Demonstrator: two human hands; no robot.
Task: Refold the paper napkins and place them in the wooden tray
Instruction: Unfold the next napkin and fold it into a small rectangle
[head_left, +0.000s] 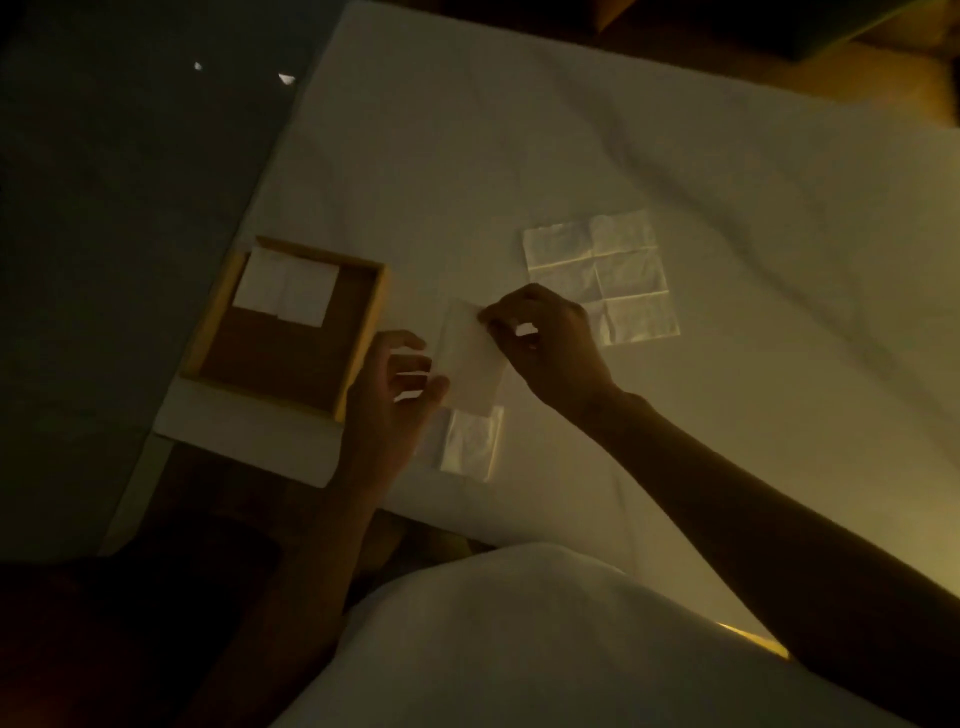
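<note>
Held napkin (470, 358) sitting between both hands, a tall narrow rectangle tilted a bit, just right of the wooden tray (270, 358) and not in it yet. Right hand (545, 343) pinching the top edge with thumb and fingertips, wrist coming in from the right. Left hand (387, 395) curled round the lower left edge, so gripping too, though pretty dim here and hard to make out exactly how the fingers lie. Directly below the held one, a small square napkin (470, 441) lying flat on the bed (519, 130), partly tucked under the left hand from this angle. Up and to the right, an open napkin (597, 270) spread flat with its crease lines showing, its near left corner hidden behind the right hand. Over in the tray, one folded napkin (285, 286) pushed into the far corner, rest of the tray bottom bare. Tray parked near the bed's left corner, close to the edge. Sheet white and a bit wrinkled further back. Dark floor (104, 208) off to the left, and some white fabric (493, 649) filling the bottom of the view. Lighting very low and yellowish all round.
</note>
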